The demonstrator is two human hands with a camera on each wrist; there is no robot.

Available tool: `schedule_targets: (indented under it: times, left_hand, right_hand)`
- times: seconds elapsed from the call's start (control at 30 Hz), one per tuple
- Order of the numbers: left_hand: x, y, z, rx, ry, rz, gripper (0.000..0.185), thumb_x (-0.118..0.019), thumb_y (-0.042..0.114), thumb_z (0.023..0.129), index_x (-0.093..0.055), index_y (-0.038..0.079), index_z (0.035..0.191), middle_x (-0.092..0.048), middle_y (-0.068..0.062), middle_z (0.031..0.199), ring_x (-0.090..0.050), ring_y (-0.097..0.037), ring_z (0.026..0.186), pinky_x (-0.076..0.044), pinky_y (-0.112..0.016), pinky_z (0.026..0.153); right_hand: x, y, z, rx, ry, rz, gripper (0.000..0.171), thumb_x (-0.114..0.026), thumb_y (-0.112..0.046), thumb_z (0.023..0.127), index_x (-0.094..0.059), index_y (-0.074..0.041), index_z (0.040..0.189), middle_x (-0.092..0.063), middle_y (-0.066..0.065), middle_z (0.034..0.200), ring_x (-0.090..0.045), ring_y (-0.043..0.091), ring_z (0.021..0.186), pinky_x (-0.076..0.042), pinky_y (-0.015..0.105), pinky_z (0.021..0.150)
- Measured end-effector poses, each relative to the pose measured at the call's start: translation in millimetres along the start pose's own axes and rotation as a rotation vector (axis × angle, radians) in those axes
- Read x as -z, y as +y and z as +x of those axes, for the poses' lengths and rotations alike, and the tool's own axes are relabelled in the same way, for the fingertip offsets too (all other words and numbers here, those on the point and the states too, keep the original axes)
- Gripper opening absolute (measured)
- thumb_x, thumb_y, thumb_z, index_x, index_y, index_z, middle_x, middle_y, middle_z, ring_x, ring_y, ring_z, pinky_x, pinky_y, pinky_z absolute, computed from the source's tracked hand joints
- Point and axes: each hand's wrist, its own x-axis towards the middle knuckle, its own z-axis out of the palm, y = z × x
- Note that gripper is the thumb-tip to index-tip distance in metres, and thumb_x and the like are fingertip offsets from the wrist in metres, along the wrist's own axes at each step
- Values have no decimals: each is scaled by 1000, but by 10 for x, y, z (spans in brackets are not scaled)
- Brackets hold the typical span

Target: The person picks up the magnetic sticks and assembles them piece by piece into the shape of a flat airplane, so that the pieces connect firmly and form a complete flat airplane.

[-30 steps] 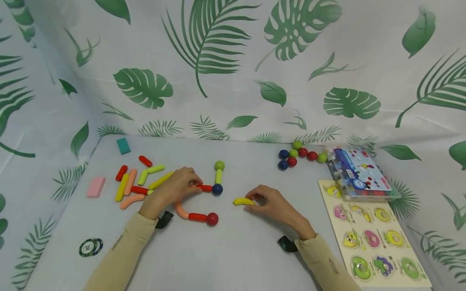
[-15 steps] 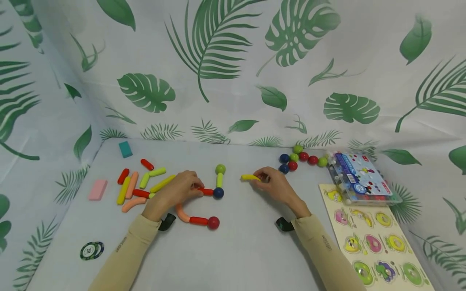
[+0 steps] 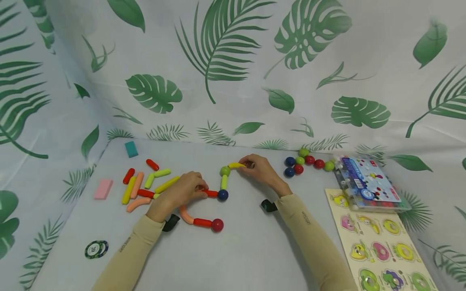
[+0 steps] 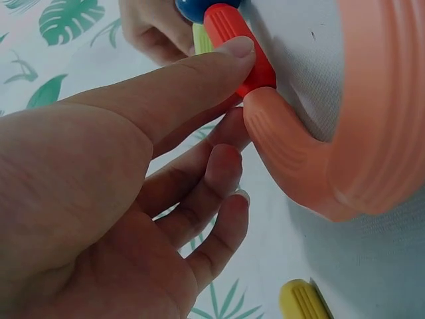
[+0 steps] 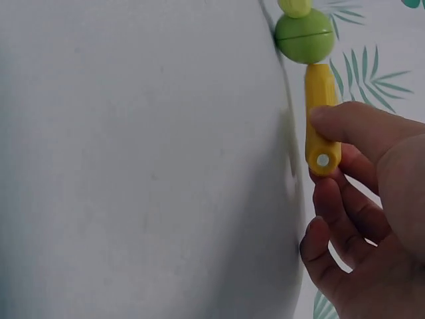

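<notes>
Head view shows, nearest to the person, a red ball (image 3: 217,224) joined to a red stick (image 3: 202,222) and a curved orange piece (image 3: 186,214), which bends up under the left hand (image 3: 182,193). This hand lies on the table (image 3: 240,250) with curled fingers. In the left wrist view its thumb (image 4: 199,80) and fingers pinch a short red stick (image 4: 240,48) that meets the orange curve (image 4: 345,153) at one end and a blue ball (image 3: 222,195) at the other. It seems to hold the chain steady.

From the blue ball a green stick (image 3: 223,182) goes farther, to a green ball (image 3: 225,171). The right hand (image 3: 260,170) is just right of this ball and pinches a yellow stick (image 3: 236,165) between thumb and fingers. In the right wrist view the far tip of the yellow stick (image 5: 320,113) touches the green ball (image 5: 305,34), or is very nearly on it; I cannot tell if it is already joined.

I judge that the step in hand is adding the yellow stick to the chain. The next move probably calls for a gentle release, so the ball does not roll, and then for another ball.

At the left lie loose sticks (image 3: 145,184); farther right, a group of spare balls (image 3: 306,161).
</notes>
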Motion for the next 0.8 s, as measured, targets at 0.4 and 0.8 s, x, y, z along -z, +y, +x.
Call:
schedule_targets:
  times: [0.4, 0.8]
  left_hand:
    - [26, 33, 2, -4, 5, 13, 22, -80, 21, 88, -79, 10, 107, -66, -2, 95, -54, -16, 88, -46, -29, 78]
    - [18, 16, -13, -7, 9, 21, 21, -80, 20, 88, -78, 10, 106, -64, -1, 92, -52, -15, 84, -45, -28, 76]
  right_hand:
    - [4, -28, -24, 1, -9, -12, 26, -73, -24, 95, -73, -11, 117, -67, 5, 104, -59, 19, 90, -50, 33, 82]
    - [57, 3, -121, -43, 41, 41, 26, -71, -26, 96, -72, -12, 118, -69, 3, 111, -61, 19, 98, -52, 36, 86]
